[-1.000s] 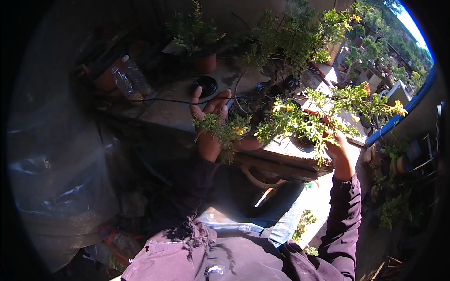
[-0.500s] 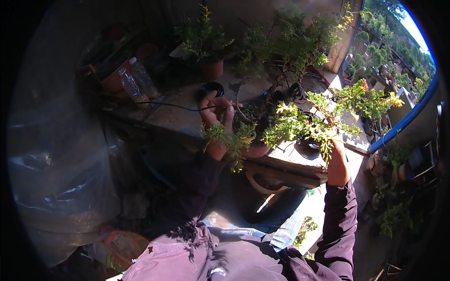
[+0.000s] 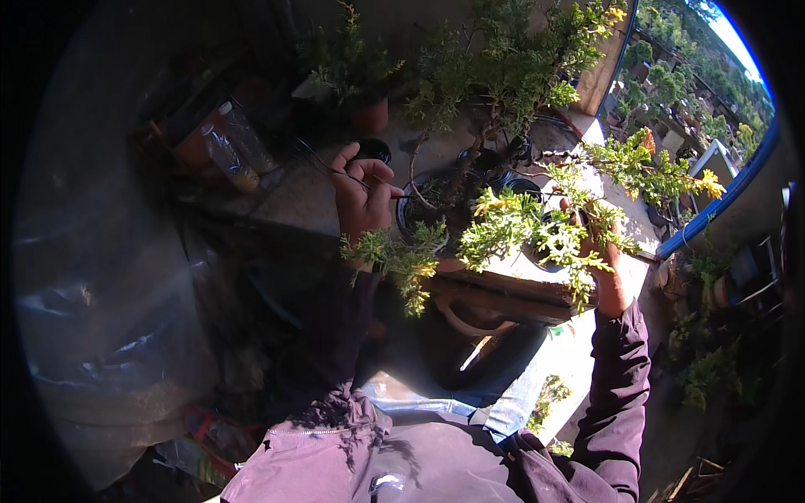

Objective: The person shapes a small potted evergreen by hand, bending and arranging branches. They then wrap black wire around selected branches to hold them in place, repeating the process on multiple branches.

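My left hand (image 3: 362, 197) is closed on a thin dark wire (image 3: 312, 152), beside the bare lower branch of a juniper-like potted tree (image 3: 465, 172). One end of the wire sticks out up and to the left; the other points toward the branch. The tree grows from a round pot (image 3: 404, 220), and its leafy sprays hang over the table's front edge. My right hand (image 3: 597, 243) is at the sunlit right-hand foliage (image 3: 532, 230). Leaves hide most of its fingers, so their grip does not show.
Dark wire coils (image 3: 373, 151) lie on the table (image 3: 289, 201). Behind them stands a smaller potted conifer (image 3: 369, 116). Clear plastic bottles (image 3: 225, 159) lean at the left by a brown pot. A blue hose (image 3: 713, 214) curves along the right, with many plants beyond it.
My left hand has drawn left, away from the branch, and the wire's free end has swung upward. My right hand has shifted slightly right and down. The view has moved a little.
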The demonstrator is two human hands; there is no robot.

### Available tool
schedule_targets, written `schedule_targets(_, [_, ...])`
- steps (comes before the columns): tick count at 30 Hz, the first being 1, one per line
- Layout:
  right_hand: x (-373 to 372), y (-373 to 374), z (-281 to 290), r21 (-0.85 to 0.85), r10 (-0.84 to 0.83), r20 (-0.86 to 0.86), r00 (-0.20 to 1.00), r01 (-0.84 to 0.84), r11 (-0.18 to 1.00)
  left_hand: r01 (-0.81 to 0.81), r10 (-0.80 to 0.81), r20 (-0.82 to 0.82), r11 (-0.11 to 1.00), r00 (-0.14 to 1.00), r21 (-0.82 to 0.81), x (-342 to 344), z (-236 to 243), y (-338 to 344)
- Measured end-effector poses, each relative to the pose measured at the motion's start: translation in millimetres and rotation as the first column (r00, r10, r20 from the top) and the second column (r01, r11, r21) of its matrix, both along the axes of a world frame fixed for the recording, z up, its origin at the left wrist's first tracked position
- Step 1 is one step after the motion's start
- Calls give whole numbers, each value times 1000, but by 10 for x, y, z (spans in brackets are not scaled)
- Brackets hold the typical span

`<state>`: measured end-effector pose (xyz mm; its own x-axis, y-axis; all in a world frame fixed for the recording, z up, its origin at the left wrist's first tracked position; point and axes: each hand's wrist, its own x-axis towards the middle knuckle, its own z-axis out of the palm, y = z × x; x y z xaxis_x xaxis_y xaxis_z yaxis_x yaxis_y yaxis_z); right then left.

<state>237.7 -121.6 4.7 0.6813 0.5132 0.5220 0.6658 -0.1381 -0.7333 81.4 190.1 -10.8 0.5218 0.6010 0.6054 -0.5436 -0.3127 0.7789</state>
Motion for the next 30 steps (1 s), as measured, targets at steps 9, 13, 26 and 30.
schedule_targets(9, [-33,13,-60,-210,-201,109,974,220,953,228,-213,84,944,973,-240,100,29,-226])
schedule_targets(13, [11,113,-156,-56,-242,319,916,274,960,231,-235,-54,970,970,-75,91,94,-203])
schedule_targets(26, [-429,140,297,-230,-214,227,950,266,936,9,165,-345,893,924,450,117,379,-93])
schedule_targets(30, [-452,133,356,-272,-227,68,971,237,933,120,-91,-227,986,970,115,99,348,-122])
